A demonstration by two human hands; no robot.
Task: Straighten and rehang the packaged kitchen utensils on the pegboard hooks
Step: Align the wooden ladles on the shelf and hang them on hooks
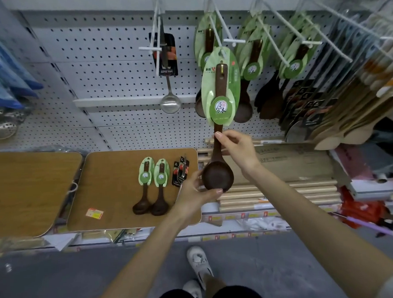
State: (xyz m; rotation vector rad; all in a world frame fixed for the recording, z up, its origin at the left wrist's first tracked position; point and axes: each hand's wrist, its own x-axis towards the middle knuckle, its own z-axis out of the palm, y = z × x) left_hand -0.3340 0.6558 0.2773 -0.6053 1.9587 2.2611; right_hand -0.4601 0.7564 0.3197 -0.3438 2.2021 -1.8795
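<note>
Both grips clamp the wooden ladle (217, 166) — left hand (193, 195) at bowl, right hand (237, 151) on handle.

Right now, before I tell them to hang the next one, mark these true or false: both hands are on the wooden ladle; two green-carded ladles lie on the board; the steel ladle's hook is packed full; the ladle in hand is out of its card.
1. Both hands hold the wooden ladle. True: the left hand cups its bowl and the right hand pinches its handle.
2. Two green-carded ladles lie on the cutting board. True.
3. The steel ladle shares a packed hook. False: it hangs there alone.
4. The held ladle is out of its card. False: its green card is on the handle.
</note>
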